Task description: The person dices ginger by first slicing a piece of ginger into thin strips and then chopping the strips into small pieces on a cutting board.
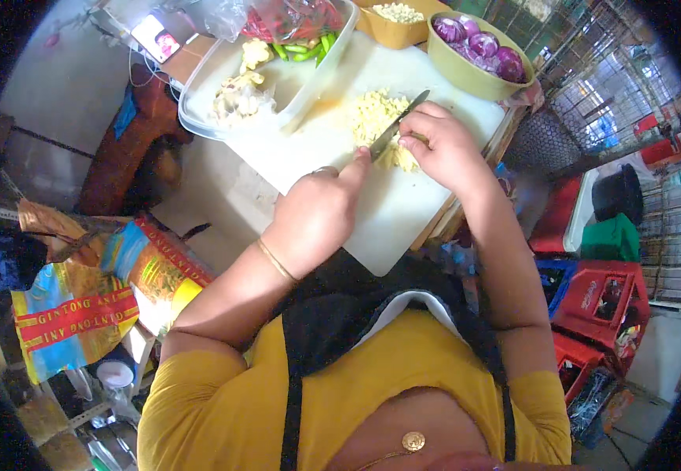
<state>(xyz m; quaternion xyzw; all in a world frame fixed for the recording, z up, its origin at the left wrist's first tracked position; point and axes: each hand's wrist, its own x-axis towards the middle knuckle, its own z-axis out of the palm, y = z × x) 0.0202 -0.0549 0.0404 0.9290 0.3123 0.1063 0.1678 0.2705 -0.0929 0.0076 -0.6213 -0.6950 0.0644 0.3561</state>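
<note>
My left hand (320, 206) grips the handle of a kitchen knife (389, 136), its dark blade slanting up to the right over a white cutting board (376, 235). Bent fingers of my right hand (443, 144) are close against the blade's near side; whether they pinch the blade or a small piece is hidden. Beyond the blade lies a heap of finely chopped pale yellow pieces (371, 115), which look like ginger. A smaller pile of thin yellow slices (398, 158) sits on the near side, under the right fingers.
A clear plastic tub (199, 126) holds ginger (255, 54), green chilies (305, 54) and bagged red chilies (293, 20). A green bowl (482, 88) of peeled red onions (485, 44) stands right of an orange container (384, 35). A lit phone (156, 38) leans at back left. Red crates (599, 306) stand right.
</note>
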